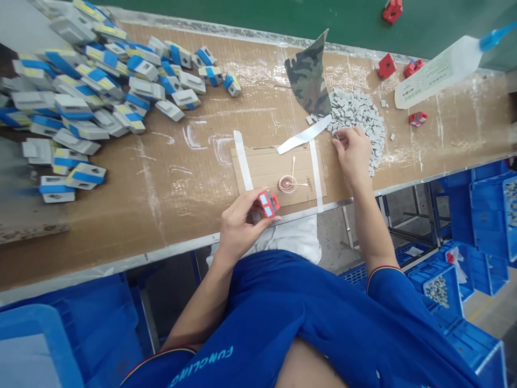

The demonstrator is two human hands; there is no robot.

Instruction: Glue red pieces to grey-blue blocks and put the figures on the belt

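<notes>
A blue short-sleeved shirt (274, 307) with striped cuffs (383, 268) and pale lettering (201, 366).

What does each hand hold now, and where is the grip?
Left hand: a red rectangular block with pale-blue panels, gripped at its edges. Right hand: nothing visibly held, beside small grey pieces.

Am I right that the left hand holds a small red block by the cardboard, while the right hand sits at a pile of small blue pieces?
Not quite: the pile at the right hand is of small grey pieces, not blue, as the head view shows. The left hand does hold the small red block by the cardboard.
</notes>
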